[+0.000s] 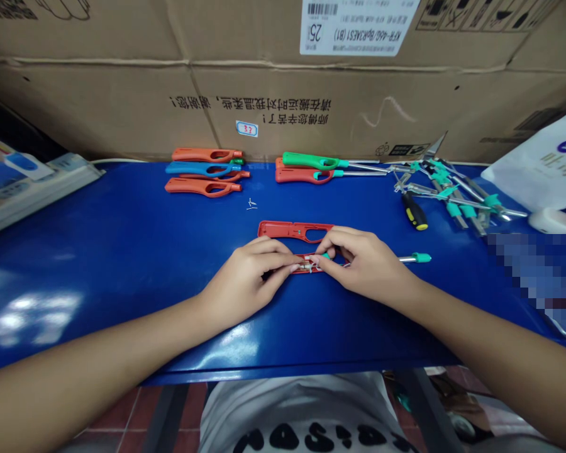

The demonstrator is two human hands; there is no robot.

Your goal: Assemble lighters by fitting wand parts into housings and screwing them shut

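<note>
On the blue table in front of me lies an opened red gas lighter, its inner parts showing in the lower shell half. My left hand pinches at its left end, thumb and forefinger pressed to the parts. From the other side my right hand grips the middle with bent fingers, close to a small teal piece, and covers much of the shell. A metal tube with a teal tip sticks out to the right of that hand. Just behind my hands rests the other red shell half, inner side up.
Orange and blue lighter shells are stacked at the back left. Green and red lighters with metal tubes lie farther right, near loose tube assemblies and a black-yellow screwdriver. Small screws lie mid-table. A cardboard box stands behind.
</note>
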